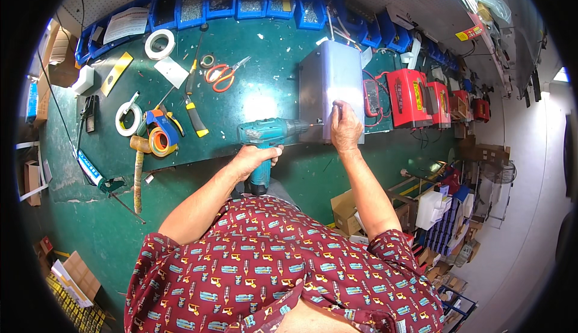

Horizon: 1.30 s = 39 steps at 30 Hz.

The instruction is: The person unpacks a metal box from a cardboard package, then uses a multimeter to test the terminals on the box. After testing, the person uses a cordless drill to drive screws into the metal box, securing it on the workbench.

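Note:
My left hand [248, 160] is wrapped round the grip of a teal cordless drill [265, 132], held level with its nose to the right. The bit reaches the lower left side of a grey metal box [342, 80] on the bench; whether it touches is too small to tell. At the box's near end is my right hand [347, 129], its fingertips drawn together on the top face. Anything small between those fingers is hidden. To the left lie orange-handled scissors [223, 77] and a screwdriver [195, 118].
Blue bins [191, 9] of small parts line the back of the green bench [265, 47]. Right of the box stand red machines [408, 98] with cables. A mallet [138, 164], tape dispenser [161, 131] and white tape rolls [159, 44] lie left. A carton [345, 211] sits below.

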### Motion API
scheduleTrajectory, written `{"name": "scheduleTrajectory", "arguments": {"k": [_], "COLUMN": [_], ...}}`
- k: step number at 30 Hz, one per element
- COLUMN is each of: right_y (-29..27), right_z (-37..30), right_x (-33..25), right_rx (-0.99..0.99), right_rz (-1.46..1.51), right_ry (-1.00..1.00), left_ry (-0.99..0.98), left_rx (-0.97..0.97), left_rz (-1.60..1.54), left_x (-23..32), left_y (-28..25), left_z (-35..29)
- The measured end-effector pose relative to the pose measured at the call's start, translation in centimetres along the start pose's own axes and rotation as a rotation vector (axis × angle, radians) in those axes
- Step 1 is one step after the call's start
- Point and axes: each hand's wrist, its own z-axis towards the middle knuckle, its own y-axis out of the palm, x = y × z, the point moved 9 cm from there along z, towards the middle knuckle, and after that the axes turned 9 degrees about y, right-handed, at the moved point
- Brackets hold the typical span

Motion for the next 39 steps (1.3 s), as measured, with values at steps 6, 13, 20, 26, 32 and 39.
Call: {"name": "scheduleTrajectory", "arguments": {"k": [6,13,20,26,32,39], "right_y": [-0.1,0.0,0.1,0.3,-0.2,-1.0], "right_z": [-0.1,-0.1,0.0,-0.1,0.0,-0.9], "right_x": [0.1,0.0,0.2,0.3,0.6,-1.0], "right_rx": [0.008,0.001,-0.007,-0.025,0.022,0.015], "right_rz": [-0.023,-0.039,-0.018,-0.042,0.049,0.34], "right_ry": [0.008,0.013,0.013,0.022,0.036,0.102], "left_ry": [0.169,0.195,0.144,0.138,0.068,0.091], "left_rx": [0.041,-0.028,0.044,0.004,-0.012,0.043], "left_rz": [0.543,0.508,0.449,0.34,0.139,0.006], "left_x": [3.4,4.4,3.5,2.8,1.8,2.7], "left_y": [-0.4,-0.6,-0.9,-0.7,-0.9,-3.0], "left_z": [-0.1,1.1,0.8,0.8,0.1,-1.8]}}
